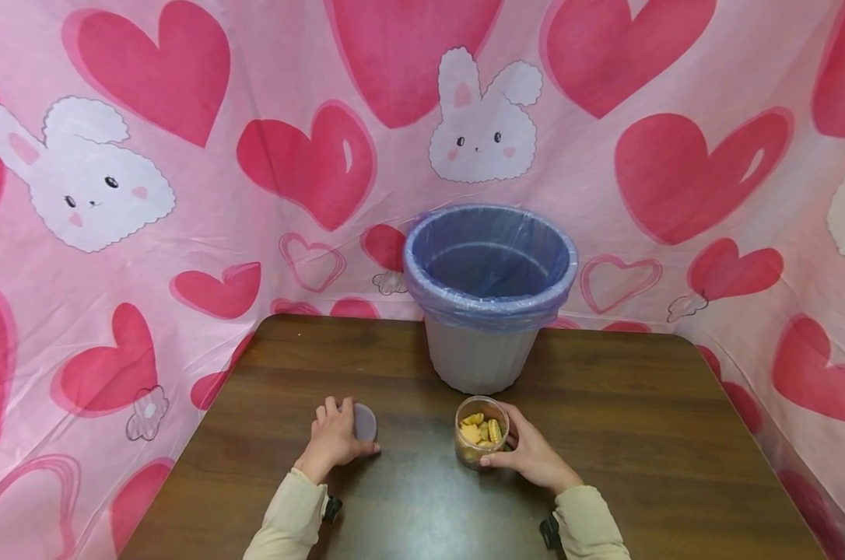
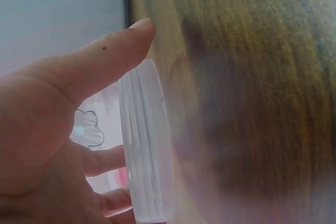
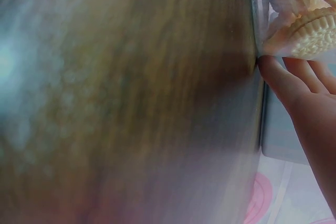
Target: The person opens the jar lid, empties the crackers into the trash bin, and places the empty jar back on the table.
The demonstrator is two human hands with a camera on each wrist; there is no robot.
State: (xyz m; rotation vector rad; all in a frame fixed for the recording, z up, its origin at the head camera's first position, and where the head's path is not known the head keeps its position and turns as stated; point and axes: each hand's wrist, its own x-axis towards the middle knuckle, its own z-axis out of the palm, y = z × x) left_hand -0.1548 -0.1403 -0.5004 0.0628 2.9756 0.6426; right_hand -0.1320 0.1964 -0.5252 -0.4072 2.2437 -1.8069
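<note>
At the left of the head view, my left hand (image 1: 334,437) holds a round translucent lid (image 1: 366,422) low over the tabletop. In the left wrist view the lid's ridged side (image 2: 142,145) shows, with the thumb by one end of it and the other fingertips along its edge. My right hand (image 1: 531,451) grips a clear round jar (image 1: 468,457) from its right side, thumb at the front and fingers behind. The jar stands upright and uncovered, with yellow biscuits (image 1: 480,429) inside. A biscuit with a ridged edge (image 3: 315,32) shows through the wall in the right wrist view.
A brown wooden table (image 1: 415,498) carries everything. Behind the jar stands a tall grey bin (image 1: 478,350) lined with a blue plastic bag (image 1: 492,307). A pink cloth (image 1: 310,70) with hearts and rabbits hangs around the table's back and sides.
</note>
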